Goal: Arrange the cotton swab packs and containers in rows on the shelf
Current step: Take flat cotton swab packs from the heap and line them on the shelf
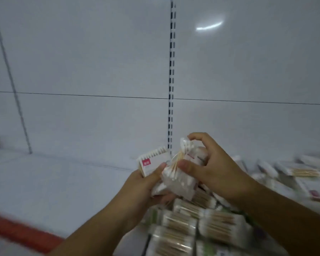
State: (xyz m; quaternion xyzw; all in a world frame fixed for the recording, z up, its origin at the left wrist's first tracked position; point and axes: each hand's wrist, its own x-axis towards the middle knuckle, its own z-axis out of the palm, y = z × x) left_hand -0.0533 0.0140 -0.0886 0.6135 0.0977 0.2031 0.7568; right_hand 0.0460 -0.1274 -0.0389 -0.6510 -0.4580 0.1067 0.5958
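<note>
the white back panel (pixel 81 52) fills the upper half, smooth and glossy, with a thin seam across it and a streak of glare at upper right. a slotted upright (pixel 171 71) runs down its middle. below lies the shelf (pixel 54 182), flat and white, with a red strip (pixel 17 231) along its front edge at lower left. a thin grey rod (pixel 11 82) leans at far left, its foot on the shelf.

a heap (pixel 192 218) of swab packs covers the right part of the shelf. they are clear, crinkly film bags lying flat and overlapping. their pale wooden sticks run mostly left to right, with white cotton tips at both ends. the farther ones at right are blurred.

both hands meet above the near end of the heap, in front of the upright. the right hand (pixel 211 167) comes from the right. its thumb and curled fingers pinch a clear pack (pixel 177 180), which stands nearly upright with its top tilted a little right. the sticks run top to bottom and the tips bunch at the upper end.

the left hand (pixel 142 189) comes from below. its fingers are curled under a card pack (pixel 151 163) and its thumb presses on the front. the pack is a flat white rectangle with a pink label. a comb-like row of white tips lines its upper edge, which rises to the right. it sits just left of the clear pack, touching it.
</note>
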